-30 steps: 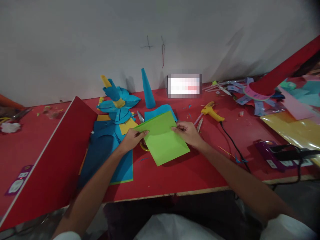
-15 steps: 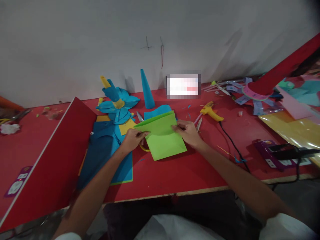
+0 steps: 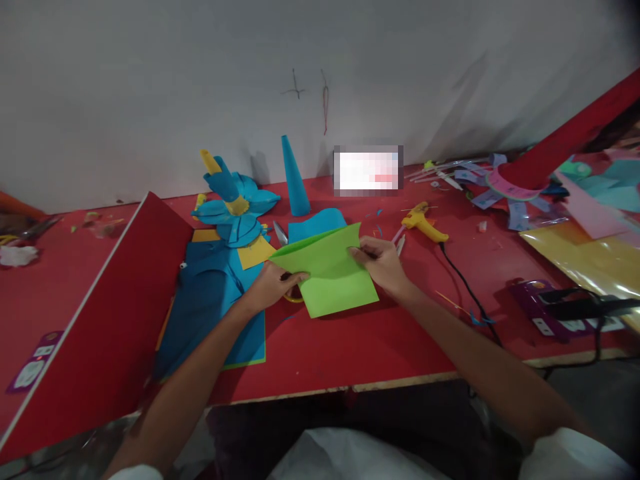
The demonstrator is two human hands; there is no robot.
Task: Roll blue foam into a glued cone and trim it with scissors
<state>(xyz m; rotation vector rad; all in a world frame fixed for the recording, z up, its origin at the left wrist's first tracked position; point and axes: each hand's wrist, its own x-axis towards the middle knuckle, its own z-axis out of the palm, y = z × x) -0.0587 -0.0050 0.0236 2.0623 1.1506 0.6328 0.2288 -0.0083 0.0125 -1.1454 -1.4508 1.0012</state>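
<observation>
A folded sheet of bright green paper (image 3: 333, 277) is held between my two hands above the red table. My left hand (image 3: 273, 285) pinches its left edge, thumb on top. At the right edge, my right hand (image 3: 381, 262) grips it between thumb and fingers. The upper part bends over into a loose fold, open at the top left. Partly hidden under the paper lie scissors with a yellow handle (image 3: 294, 298), and behind it a blue paper piece (image 3: 320, 222).
A blue paper flower (image 3: 240, 227) and a blue cone (image 3: 296, 183) stand at the back. A yellow glue gun (image 3: 425, 225) with a black cord lies right. Blue sheets (image 3: 207, 300) lie left, beside an upright red board (image 3: 107, 313). A purple box (image 3: 537, 307) sits at the right.
Both hands have shifted the green paper slightly right. Its upper right corner now stands higher, and the left hand has slid a little lower along its edge.
</observation>
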